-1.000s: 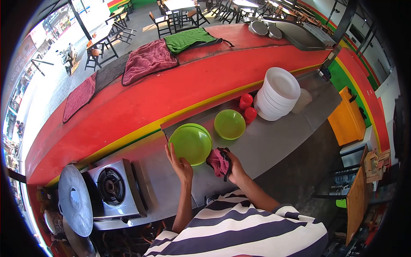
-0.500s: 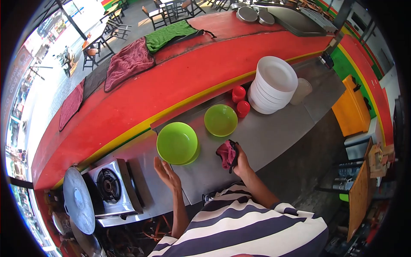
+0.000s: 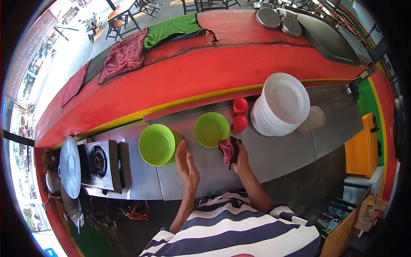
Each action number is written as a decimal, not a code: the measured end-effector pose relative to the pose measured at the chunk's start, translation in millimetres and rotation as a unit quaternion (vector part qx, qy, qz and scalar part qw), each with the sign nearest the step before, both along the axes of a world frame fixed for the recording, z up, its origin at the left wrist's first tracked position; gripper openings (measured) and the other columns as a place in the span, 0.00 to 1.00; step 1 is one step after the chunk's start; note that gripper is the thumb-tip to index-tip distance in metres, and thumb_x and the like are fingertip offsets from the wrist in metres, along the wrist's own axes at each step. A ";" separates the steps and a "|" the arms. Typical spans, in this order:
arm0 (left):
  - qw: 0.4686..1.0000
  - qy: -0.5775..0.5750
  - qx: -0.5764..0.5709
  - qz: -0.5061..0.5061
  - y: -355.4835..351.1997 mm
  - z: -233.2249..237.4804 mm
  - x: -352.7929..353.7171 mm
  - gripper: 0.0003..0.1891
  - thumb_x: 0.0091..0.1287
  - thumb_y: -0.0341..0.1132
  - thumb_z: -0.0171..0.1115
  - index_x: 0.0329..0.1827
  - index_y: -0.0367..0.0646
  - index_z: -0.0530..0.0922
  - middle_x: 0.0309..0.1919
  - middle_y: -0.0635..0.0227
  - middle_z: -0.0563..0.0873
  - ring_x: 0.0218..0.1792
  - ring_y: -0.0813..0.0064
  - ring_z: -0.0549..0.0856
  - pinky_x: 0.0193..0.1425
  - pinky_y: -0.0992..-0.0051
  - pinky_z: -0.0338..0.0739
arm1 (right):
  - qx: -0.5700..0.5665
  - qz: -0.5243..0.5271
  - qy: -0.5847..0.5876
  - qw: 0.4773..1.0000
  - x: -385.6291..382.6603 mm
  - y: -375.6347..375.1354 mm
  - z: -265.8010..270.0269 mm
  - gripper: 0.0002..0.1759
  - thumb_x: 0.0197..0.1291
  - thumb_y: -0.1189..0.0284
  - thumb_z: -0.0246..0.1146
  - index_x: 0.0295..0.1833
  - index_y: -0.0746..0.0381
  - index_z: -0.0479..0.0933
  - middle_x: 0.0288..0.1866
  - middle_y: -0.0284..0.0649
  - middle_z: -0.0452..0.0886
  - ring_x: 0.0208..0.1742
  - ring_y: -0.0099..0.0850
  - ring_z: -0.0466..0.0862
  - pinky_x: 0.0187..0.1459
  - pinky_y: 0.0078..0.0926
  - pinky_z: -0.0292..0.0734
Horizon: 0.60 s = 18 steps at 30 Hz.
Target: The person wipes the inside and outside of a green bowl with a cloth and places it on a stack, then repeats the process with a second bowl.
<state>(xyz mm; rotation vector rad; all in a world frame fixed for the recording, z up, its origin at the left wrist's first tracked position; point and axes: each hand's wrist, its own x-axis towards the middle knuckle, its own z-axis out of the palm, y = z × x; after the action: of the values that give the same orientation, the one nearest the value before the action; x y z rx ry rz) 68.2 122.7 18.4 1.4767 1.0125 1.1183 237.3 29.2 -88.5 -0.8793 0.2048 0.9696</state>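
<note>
My right hand (image 3: 242, 157) grips a bunched maroon cloth (image 3: 227, 150) with black edging, close to the near rim of a single green bowl (image 3: 211, 129). To its left, my left hand (image 3: 187, 166) is raised with the fingers stretched out and nothing in it. Its fingertips are beside the right edge of a stack of green bowls (image 3: 156, 144). Both sets of bowls rest on the steel counter (image 3: 274, 156). Behind the single bowl's right side stand two red containers (image 3: 240, 115), next to a tall stack of white plates (image 3: 286, 97).
A gas stove (image 3: 99, 165) and a large round metal lid (image 3: 69, 167) occupy the left end. A translucent container (image 3: 314, 118) stands right of the plates. Along the back, a red ledge (image 3: 180, 79) carries maroon and green cloths (image 3: 173, 31) and metal pans (image 3: 268, 18).
The view has turned, shifting the counter in frame. My left hand has moved from the bowl stack's near side to its right side. The right hand with the cloth is closer to the single bowl.
</note>
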 end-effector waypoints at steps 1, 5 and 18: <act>0.999 -0.015 -0.044 -0.024 -1.2 -9.8 12.4 0.25 0.82 0.39 0.53 0.76 0.34 0.66 0.74 0.54 0.73 0.73 0.64 0.72 0.76 0.65 0.64 | -0.004 0.004 0.003 1.000 6.9 -0.4 3.0 0.17 0.78 0.64 0.51 0.63 0.61 0.76 0.56 0.39 0.85 0.57 0.31 0.85 0.60 0.30 0.80; 0.984 0.165 -0.056 0.032 19.7 -103.8 57.0 0.38 0.76 0.43 0.65 0.80 0.34 0.58 0.75 0.49 0.69 0.74 0.59 0.70 0.74 0.63 0.67 | -0.078 0.068 -0.022 0.994 36.4 -6.0 10.2 0.17 0.75 0.65 0.57 0.63 0.62 0.76 0.55 0.38 0.85 0.54 0.28 0.86 0.57 0.29 0.81; 0.971 0.165 -0.173 0.032 47.3 -184.1 62.0 0.29 0.73 0.31 0.60 0.77 0.40 0.66 0.66 0.55 0.80 0.66 0.60 0.79 0.71 0.64 0.71 | -0.085 0.134 -0.006 0.987 95.9 -47.1 -6.1 0.20 0.70 0.63 0.66 0.62 0.61 0.76 0.51 0.36 0.85 0.48 0.25 0.85 0.50 0.25 0.79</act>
<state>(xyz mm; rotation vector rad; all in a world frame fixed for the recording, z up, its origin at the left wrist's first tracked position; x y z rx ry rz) 130.2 170.0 -165.6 1.3754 1.4152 0.7024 333.3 -17.9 -94.6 -1.0875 0.1624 1.2095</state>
